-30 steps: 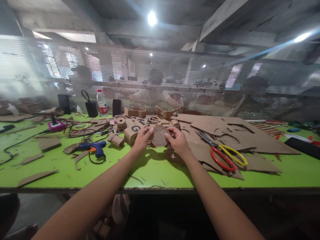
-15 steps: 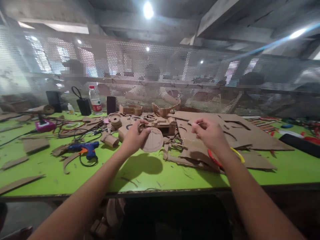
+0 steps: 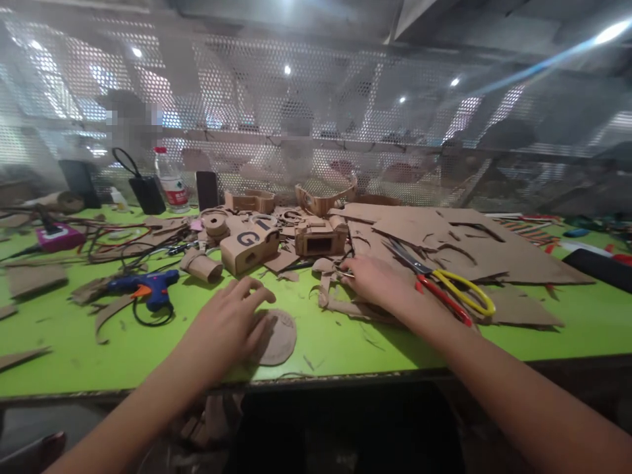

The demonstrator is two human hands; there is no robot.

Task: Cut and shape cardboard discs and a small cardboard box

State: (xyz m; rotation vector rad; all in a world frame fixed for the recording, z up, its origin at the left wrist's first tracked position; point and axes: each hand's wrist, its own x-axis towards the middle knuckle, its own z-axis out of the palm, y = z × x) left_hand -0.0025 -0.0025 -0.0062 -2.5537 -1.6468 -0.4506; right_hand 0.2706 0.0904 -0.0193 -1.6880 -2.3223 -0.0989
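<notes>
Green table (image 3: pixel 89 359): cardboard disc (image 3: pixel 279 337), glue gun (image 3: pixel 145 286), scissors (image 3: pixel 447 286), cardboard sheets (image 3: pixel 494 260).

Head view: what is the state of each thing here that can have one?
left hand, open, resting on the cardboard disc
cardboard disc, flat on the green table
right hand, palm down on cardboard scraps
scissors, lying flat, blades nearly shut
water bottle, upright, capped
glue gun, lying on its side
</notes>
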